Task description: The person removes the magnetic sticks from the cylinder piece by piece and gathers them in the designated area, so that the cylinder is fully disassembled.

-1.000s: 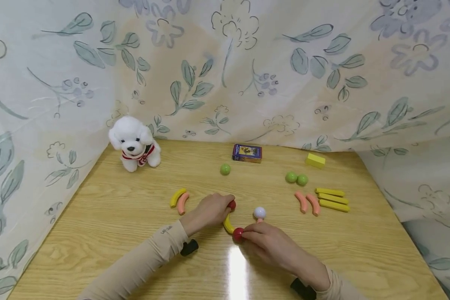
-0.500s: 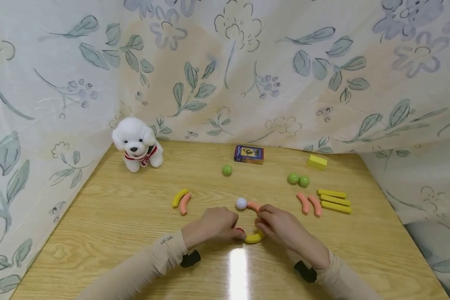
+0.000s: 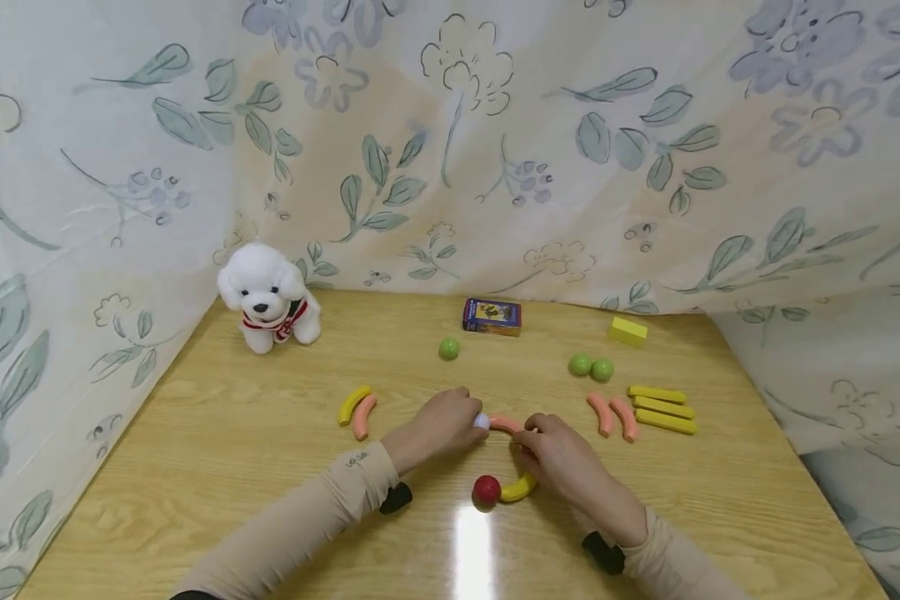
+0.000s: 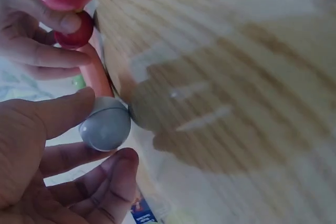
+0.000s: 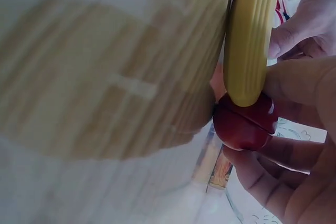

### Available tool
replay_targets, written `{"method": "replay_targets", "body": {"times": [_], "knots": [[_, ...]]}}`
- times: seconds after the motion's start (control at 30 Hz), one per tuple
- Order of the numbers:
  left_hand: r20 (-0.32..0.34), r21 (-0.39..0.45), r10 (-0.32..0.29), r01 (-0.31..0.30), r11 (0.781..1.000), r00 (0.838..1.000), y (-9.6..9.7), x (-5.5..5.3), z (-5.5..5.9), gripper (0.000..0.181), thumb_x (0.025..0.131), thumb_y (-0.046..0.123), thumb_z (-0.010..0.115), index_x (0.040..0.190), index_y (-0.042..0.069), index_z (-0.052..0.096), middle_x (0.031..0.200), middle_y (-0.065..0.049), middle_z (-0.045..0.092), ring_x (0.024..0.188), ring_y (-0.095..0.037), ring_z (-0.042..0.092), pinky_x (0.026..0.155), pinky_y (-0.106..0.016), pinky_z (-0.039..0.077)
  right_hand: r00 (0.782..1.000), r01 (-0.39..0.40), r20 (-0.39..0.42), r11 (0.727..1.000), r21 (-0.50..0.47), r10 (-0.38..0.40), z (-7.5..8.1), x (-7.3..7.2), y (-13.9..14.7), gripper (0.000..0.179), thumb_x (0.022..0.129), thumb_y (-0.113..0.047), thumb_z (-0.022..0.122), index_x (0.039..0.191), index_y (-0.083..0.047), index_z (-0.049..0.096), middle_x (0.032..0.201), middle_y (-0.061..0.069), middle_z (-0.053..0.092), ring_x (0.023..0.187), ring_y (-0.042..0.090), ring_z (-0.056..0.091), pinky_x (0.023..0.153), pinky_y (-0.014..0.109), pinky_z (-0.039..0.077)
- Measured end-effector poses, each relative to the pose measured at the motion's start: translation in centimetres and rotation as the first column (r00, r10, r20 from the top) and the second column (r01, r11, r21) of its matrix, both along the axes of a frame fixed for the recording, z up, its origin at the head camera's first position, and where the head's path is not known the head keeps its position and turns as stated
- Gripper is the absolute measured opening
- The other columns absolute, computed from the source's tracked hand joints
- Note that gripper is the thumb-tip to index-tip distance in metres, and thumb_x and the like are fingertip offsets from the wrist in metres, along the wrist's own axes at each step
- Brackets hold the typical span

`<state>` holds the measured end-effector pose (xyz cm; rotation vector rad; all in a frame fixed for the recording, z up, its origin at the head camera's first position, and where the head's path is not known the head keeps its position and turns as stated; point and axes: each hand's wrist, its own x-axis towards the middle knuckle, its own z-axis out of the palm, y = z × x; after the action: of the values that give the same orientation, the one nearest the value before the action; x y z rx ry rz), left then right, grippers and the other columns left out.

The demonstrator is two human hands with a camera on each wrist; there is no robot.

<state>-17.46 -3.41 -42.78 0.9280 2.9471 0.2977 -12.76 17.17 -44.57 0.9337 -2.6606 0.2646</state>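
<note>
My left hand (image 3: 438, 425) holds a white ball (image 4: 107, 129) between thumb and fingers. From that ball a pink curved stick (image 3: 505, 424) runs right to my right hand (image 3: 566, 471). There, thumb and fingers pinch a dark red ball (image 5: 245, 124), which the hand covers in the head view. A ridged yellow curved stick (image 5: 251, 40) meets the same red ball and bends toward the front. At its other end sits a second red ball (image 3: 487, 490), untouched by either hand. Balls and sticks form one chain with an opening on the left, low over the table.
A yellow stick (image 3: 354, 405) and pink stick (image 3: 363, 418) lie left; more pink sticks (image 3: 600, 414), yellow straight sticks (image 3: 660, 406) and green balls (image 3: 602, 369) lie right. Behind are another green ball (image 3: 449, 348), a card box (image 3: 492, 317), a yellow block (image 3: 627, 331) and a plush dog (image 3: 268, 297).
The chain has turned counter-clockwise, bringing the white ball to the left and one red ball to the front. My left hand has let go of that red ball and moved onto the white ball.
</note>
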Motion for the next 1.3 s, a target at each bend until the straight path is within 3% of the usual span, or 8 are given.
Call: {"method": "replay_targets", "body": {"times": [0.27, 0.43, 0.67, 0.9, 1.03, 1.13, 1.2, 1.3], "knots": [[-0.017, 0.100, 0.051, -0.049, 0.994, 0.999, -0.8, -0.4, -0.5, 0.012, 0.084, 0.014, 0.067, 0.084, 0.004, 0.061, 0.078, -0.009, 0.061, 0.066, -0.019, 0.054, 0.056, -0.029, 0.043, 1.000, 0.005, -0.012, 1.000, 0.015, -0.004, 0.1, -0.2, 0.1, 0.010, 0.075, -0.009, 0.081, 0.072, -0.013, 0.073, 0.082, 0.005, 0.065, 0.071, 0.016, 0.059, 0.064, 0.027, 0.052], [-0.077, 0.173, 0.166, -0.151, 0.973, 0.983, -2.4, -2.7, 0.3, 0.015, 0.083, 0.004, 0.069, 0.094, -0.005, 0.064, 0.090, -0.019, 0.061, 0.073, -0.027, 0.061, 0.064, -0.037, 0.054, 1.000, 0.020, -0.018, 1.000, 0.020, -0.020, 0.1, -0.3, 0.4, 0.009, 0.074, -0.012, 0.083, 0.077, -0.014, 0.075, 0.089, 0.006, 0.067, 0.074, 0.017, 0.058, 0.063, 0.027, 0.051], [-0.042, 0.083, 0.327, -0.323, 0.943, 0.944, -3.7, -6.6, 0.6, 0.016, 0.088, 0.001, 0.062, 0.101, -0.008, 0.064, 0.099, -0.022, 0.059, 0.082, -0.032, 0.063, 0.067, -0.039, 0.057, 0.999, -0.004, 0.034, 1.000, -0.009, 0.004, -0.3, -0.2, 0.4, 0.009, 0.076, -0.011, 0.082, 0.078, -0.016, 0.074, 0.093, 0.008, 0.067, 0.078, 0.019, 0.059, 0.065, 0.028, 0.052], [0.000, 0.058, 0.358, -0.357, 0.932, 0.934, -4.0, -7.6, 0.2, 0.016, 0.090, 0.003, 0.063, 0.103, -0.007, 0.064, 0.102, -0.022, 0.059, 0.091, -0.036, 0.063, 0.069, -0.041, 0.058, 0.998, 0.001, 0.060, 1.000, -0.015, 0.000, -0.2, 0.0, 0.4, 0.008, 0.078, -0.011, 0.081, 0.079, -0.016, 0.074, 0.093, 0.007, 0.066, 0.078, 0.019, 0.058, 0.067, 0.029, 0.051], [-0.019, 0.044, 0.369, -0.368, 0.929, 0.929, -4.0, -7.6, 0.2, 0.021, 0.090, 0.005, 0.063, 0.108, -0.005, 0.061, 0.104, -0.021, 0.057, 0.093, -0.035, 0.061, 0.071, -0.041, 0.057, 0.999, 0.003, 0.043, 1.000, -0.021, -0.002, -0.2, 0.0, 0.4, 0.008, 0.077, -0.012, 0.081, 0.082, -0.015, 0.075, 0.094, 0.008, 0.066, 0.079, 0.020, 0.059, 0.068, 0.030, 0.052], [-0.071, 0.058, 0.342, -0.338, 0.939, 0.937, -4.0, -6.6, 0.6, 0.025, 0.090, 0.010, 0.065, 0.110, -0.004, 0.060, 0.104, -0.020, 0.056, 0.092, -0.034, 0.059, 0.071, -0.041, 0.055, 1.000, -0.011, -0.022, 0.999, -0.042, 0.010, 0.1, 0.0, 0.5, 0.009, 0.078, -0.015, 0.080, 0.086, -0.013, 0.076, 0.095, 0.009, 0.068, 0.082, 0.023, 0.063, 0.072, 0.033, 0.054], [-0.113, 0.088, 0.274, -0.265, 0.960, 0.955, -4.0, -5.3, 0.9, 0.023, 0.090, 0.012, 0.066, 0.106, -0.003, 0.062, 0.101, -0.018, 0.058, 0.087, -0.030, 0.058, 0.070, -0.039, 0.053, 0.998, -0.029, -0.057, 0.998, -0.055, 0.026, 0.4, 0.0, 0.7, 0.010, 0.078, -0.014, 0.080, 0.087, -0.013, 0.075, 0.097, 0.009, 0.069, 0.086, 0.025, 0.065, 0.075, 0.036, 0.055], [-0.132, 0.140, 0.110, -0.091, 0.986, 0.985, -3.8, -2.7, 1.2, 0.022, 0.091, 0.014, 0.067, 0.106, -0.001, 0.065, 0.097, -0.014, 0.062, 0.081, -0.024, 0.058, 0.069, -0.036, 0.052, 0.997, -0.065, -0.053, 0.996, -0.061, 0.061, 0.9, 0.2, 1.4, 0.014, 0.076, -0.009, 0.077, 0.088, -0.015, 0.075, 0.103, 0.009, 0.070, 0.094, 0.027, 0.065, 0.080, 0.040, 0.054]]}}
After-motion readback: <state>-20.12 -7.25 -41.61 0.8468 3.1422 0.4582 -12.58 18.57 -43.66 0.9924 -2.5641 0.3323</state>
